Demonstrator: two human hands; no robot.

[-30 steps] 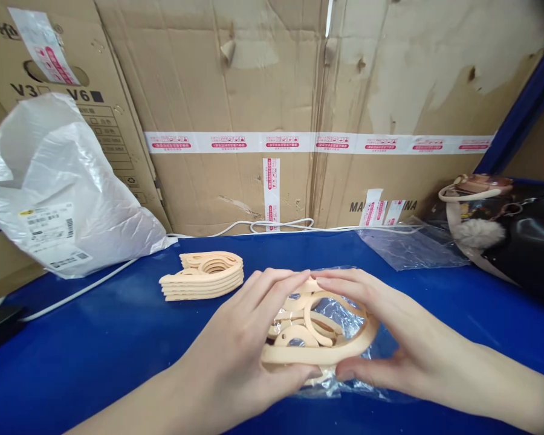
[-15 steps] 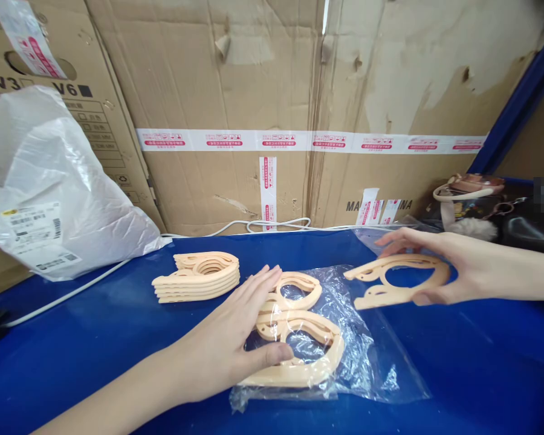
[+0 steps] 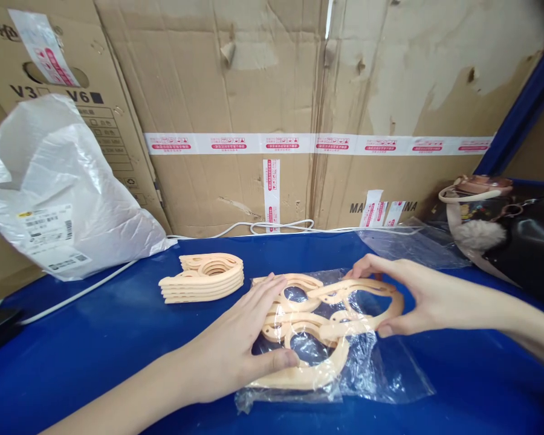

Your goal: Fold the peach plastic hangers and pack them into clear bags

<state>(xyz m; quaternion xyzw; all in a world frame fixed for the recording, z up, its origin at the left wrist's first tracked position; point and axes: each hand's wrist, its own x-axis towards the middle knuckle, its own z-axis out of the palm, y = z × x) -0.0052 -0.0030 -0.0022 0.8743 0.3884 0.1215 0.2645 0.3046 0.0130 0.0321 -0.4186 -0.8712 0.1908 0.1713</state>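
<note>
My left hand (image 3: 236,350) lies flat with its fingers stretched over a clear plastic bag (image 3: 401,377). Under the film are cream folding hangers (image 3: 306,377), partly covered by that hand. Pinched between the thumb and fingers of my right hand (image 3: 419,296) is another cream folding hanger (image 3: 353,327), folded into a loop. Its two arm ends point left and overlap the bagged hangers from above. Whether it touches the bag I cannot tell. A neat stack of several matching folding hangers (image 3: 204,291) sits on the blue table behind my left hand.
Large cardboard boxes (image 3: 217,181) stand along the back of the blue table (image 3: 118,338). A white parcel bag (image 3: 72,193) leans at the left. A white cable (image 3: 281,226) runs along the back. At the right are a black bag (image 3: 526,241) and another clear plastic bag (image 3: 403,244).
My right hand has moved left with the folding hanger, bringing it over the bagged hangers. My left hand keeps its place on the bag. The view has shifted slightly.
</note>
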